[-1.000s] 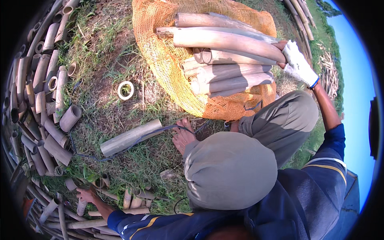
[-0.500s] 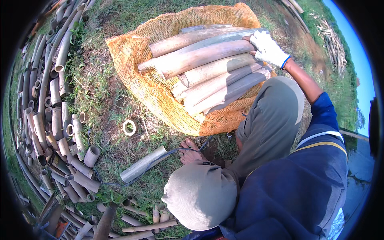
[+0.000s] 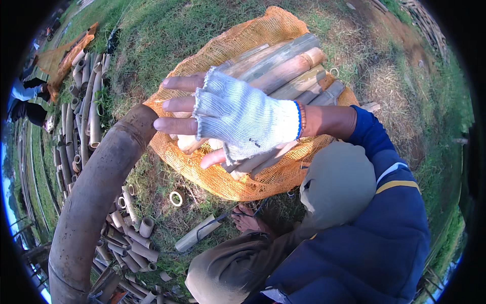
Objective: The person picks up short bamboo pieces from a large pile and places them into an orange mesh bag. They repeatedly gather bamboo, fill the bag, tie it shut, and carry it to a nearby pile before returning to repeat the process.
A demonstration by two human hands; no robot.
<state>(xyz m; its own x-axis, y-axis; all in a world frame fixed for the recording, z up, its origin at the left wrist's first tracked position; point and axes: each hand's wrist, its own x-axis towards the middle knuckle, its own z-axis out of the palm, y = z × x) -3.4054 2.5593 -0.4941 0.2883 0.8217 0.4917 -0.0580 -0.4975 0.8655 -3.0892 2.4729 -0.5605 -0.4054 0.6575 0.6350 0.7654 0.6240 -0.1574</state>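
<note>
My right hand, in a white knitted fingerless glove, is held up in the middle of the view with its fingers spread and pointing left. The fingertips are right at the top end of a thick grey-brown bamboo pole that curves up from the lower left; I cannot tell whether they touch it. Behind the hand lies an orange mesh sack with several pale bamboo lengths on it. My left hand is not visible.
My bare foot rests on the grass beside a short bamboo piece with a dark tool lying on it. A bamboo ring lies nearby. Short cut tubes are heaped at the left. A person is at the far left.
My right hand has left the bamboo lengths on the sack and come up toward the camera, fingers spread. The thick pole has risen into view at the left.
</note>
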